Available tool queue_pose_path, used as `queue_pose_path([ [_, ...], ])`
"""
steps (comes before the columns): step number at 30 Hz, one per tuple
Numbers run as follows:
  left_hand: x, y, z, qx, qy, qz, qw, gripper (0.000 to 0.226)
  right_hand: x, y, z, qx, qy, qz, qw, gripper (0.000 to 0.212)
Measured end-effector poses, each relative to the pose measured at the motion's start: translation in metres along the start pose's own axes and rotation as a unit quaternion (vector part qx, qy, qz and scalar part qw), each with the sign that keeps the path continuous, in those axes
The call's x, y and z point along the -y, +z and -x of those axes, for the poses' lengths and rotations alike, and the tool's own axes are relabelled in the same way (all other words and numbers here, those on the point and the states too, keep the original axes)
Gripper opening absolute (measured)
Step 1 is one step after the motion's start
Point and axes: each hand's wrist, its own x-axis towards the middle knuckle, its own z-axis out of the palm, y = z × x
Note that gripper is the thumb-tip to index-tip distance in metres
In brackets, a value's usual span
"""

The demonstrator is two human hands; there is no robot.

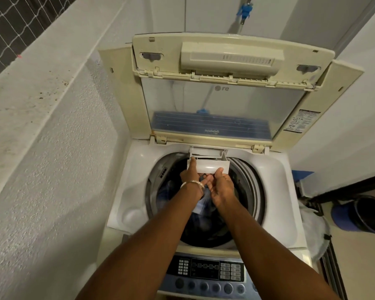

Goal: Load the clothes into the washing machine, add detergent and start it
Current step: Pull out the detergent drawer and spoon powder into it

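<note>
White plastic detergent drawer (pixel 208 164) sits pulled out from its slot at the back rim of the tub opening, jutting forward over the drum. Left hand (pixel 191 173): thumb lies up along the drawer's left front corner, remaining fingers curled beneath the front edge, so the hand grips the drawer at that corner. A thin metal bangle (pixel 192 184) circles the left wrist. Right hand (pixel 222 189): thumb tip touches the lower right part of the drawer front; the fingers reach leftward under the drawer, partly hidden behind the left hand, loosely extended rather than clenched. Whether they hold anything cannot be told. Both forearms extend from the bottom of the view across the control panel (pixel 208 271) toward the drawer.

Below the hands, clothes (pixel 204 221) lie inside the drum, dark fabric with a pale blue piece visible between the wrists. The grey drum ring (pixel 250 187) surrounds them. The washing machine (pixel 130 191) is a top loader with a white top deck. Its lid (pixel 225 100) stands folded open at the rear, cream frame with a clear panel; a logo reads reversed through it.

Surroundings: textured grey wall (pixel 52 159) at left, with netting (pixel 11 24) at the top left corner. A blue tap fitting (pixel 245 10) is on the wall behind the lid. A blue bucket (pixel 362 215) lies on its side on the floor at right, near a white laundry bag (pixel 314 230) beside the machine.
</note>
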Motion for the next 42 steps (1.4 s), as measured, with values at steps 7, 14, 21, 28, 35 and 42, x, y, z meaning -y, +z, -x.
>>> queue_pose_path([
  [7,0.004,-0.015,0.013,0.0,0.001,-0.03,1.0,0.02,-0.009,-0.018,0.015,0.009,0.018,0.023,1.0,0.025],
  [14,-0.001,-0.043,0.022,0.033,-0.007,-0.063,0.997,0.016,-0.004,-0.022,0.036,0.029,0.014,0.053,0.998,0.04],
  [21,-0.028,-0.066,0.051,0.025,0.008,-0.068,0.997,0.015,0.011,0.003,0.068,0.061,0.021,0.081,0.995,0.033],
  [28,-0.069,-0.087,0.1,0.045,0.066,0.017,0.997,0.011,0.033,0.051,0.092,0.149,0.035,0.151,0.977,0.019],
  [35,-0.101,-0.109,0.149,0.034,0.127,0.059,0.99,0.019,0.046,0.108,0.119,0.259,0.038,0.234,0.936,0.034],
  [42,-0.131,-0.122,0.193,0.026,0.21,0.146,0.966,0.025,0.045,0.157,0.162,0.364,0.034,0.278,0.888,0.042],
])
